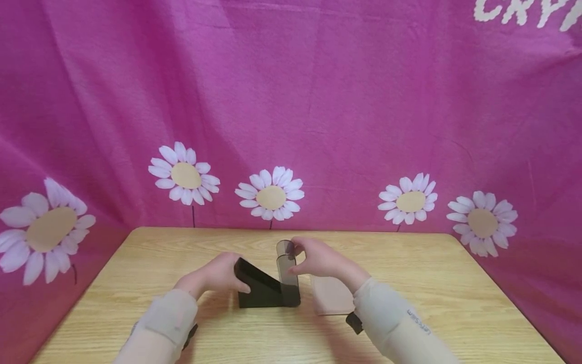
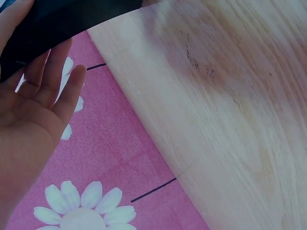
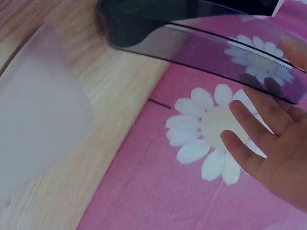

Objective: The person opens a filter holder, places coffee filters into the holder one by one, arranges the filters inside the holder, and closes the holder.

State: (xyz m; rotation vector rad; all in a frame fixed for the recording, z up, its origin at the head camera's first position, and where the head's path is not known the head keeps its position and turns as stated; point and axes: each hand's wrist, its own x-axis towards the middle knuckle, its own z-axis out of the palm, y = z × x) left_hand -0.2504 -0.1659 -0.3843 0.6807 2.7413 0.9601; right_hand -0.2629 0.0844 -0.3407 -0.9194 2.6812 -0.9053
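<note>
A black wedge-shaped plastic holder [image 1: 259, 293] stands on the table, its tall end at the left and its top sloping down to the right. My left hand [image 1: 223, 275] grips the tall end, thumb on the near side. The left wrist view shows fingers against the black holder [image 2: 62, 28]. At the low end rises a smoky see-through plastic piece [image 1: 287, 270]. My right hand [image 1: 320, 258] pinches it near its top between thumb and fingers. In the right wrist view the smoky piece [image 3: 192, 52] overlaps the black part; whether they are joined I cannot tell.
A pale translucent panel [image 1: 332, 298] lies on the wooden table [image 1: 182, 328] under the right forearm, partly hidden by it; the panel [image 3: 43, 120] also shows in the right wrist view. A pink flowered cloth [image 1: 341, 126] hangs along the table's back and sides.
</note>
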